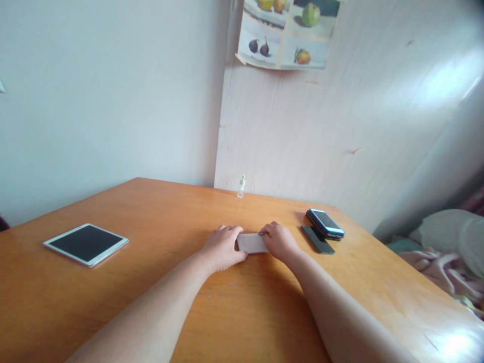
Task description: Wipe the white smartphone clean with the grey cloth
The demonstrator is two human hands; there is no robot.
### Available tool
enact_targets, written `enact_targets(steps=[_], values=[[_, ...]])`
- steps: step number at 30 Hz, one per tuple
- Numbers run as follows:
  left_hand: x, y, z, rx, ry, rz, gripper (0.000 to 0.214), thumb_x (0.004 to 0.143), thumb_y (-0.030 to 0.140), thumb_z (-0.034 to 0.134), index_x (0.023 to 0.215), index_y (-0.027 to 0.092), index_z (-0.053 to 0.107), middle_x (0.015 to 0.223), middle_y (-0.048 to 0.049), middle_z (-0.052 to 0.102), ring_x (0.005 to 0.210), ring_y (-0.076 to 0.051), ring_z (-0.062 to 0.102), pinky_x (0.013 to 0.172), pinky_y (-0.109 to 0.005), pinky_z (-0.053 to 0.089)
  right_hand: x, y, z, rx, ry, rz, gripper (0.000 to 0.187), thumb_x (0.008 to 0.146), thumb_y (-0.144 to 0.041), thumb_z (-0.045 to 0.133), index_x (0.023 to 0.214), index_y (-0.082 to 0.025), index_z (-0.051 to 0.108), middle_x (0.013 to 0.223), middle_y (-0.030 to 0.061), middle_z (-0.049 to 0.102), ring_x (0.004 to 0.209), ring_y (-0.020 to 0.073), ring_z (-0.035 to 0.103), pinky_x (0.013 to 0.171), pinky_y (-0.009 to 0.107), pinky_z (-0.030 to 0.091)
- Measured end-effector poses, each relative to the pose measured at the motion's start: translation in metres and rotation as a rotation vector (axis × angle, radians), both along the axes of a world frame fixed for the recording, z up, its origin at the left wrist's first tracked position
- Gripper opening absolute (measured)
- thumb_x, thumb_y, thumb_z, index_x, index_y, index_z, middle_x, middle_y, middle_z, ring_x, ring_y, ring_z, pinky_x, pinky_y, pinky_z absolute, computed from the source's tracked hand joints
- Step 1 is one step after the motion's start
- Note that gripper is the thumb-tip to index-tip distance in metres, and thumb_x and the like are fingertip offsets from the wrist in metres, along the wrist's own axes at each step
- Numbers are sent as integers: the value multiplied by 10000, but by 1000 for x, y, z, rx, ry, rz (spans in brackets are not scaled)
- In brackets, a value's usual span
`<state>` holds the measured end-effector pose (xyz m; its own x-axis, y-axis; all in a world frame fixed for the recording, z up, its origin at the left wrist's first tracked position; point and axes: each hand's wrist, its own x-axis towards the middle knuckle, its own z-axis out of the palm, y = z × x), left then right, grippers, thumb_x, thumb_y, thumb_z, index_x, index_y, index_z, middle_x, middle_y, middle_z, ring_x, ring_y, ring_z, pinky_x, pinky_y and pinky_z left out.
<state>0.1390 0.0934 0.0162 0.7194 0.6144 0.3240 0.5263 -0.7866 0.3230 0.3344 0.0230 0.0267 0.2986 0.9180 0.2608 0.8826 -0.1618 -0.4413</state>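
Observation:
A pale, light-grey smartphone (251,243) lies sideways at the middle of the wooden table (230,312), its plain back seemingly facing up. My left hand (223,247) grips its left end, thumb at the near edge and fingers at the far edge. Around the right end, my right hand (279,240) is closed, with its fingers curled over a corner and hiding part of it. A black smartphone (317,239) lies a little to the right of my right hand. Partly overlapping it is a stack of phones (325,222), topped by one with a white front and blue edge.
A white tablet (88,244) with a dark screen lies at the left. A small clear spray bottle (241,187) stands by the wall at the back. Fruit pictures (291,33) hang above. Cloth and bedding (449,252) lie beyond the table's right edge.

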Motion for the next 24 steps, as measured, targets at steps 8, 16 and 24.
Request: enact_targets(steps=[8, 16, 24], values=[[-2, 1, 3, -34, -15, 24, 512, 706, 474, 681, 1155, 252, 572, 1133, -53, 685, 1043, -274, 601, 867, -351, 456, -32, -8, 18, -153, -405, 262, 330, 974, -277, 404, 978, -199, 725, 1008, 81, 703, 974, 195, 605, 896, 290, 388], [-1, 1, 5, -41, 6, 35, 518, 704, 464, 696, 1163, 259, 575, 1168, -42, 684, 1065, -276, 593, 888, -364, 448, -29, -9, 14, -183, -430, 208, 414, 1019, -350, 295, 1114, -207, 672, 1127, 103, 698, 1067, 244, 606, 918, 363, 424], [-2, 0, 8, -60, 18, 66, 588, 697, 504, 716, 1208, 262, 555, 1174, -56, 678, 1087, -285, 592, 895, -361, 441, -17, -5, 2, -145, -534, 340, 354, 1001, -301, 389, 1300, -208, 553, 1260, 157, 624, 1169, 291, 578, 994, 492, 413]])
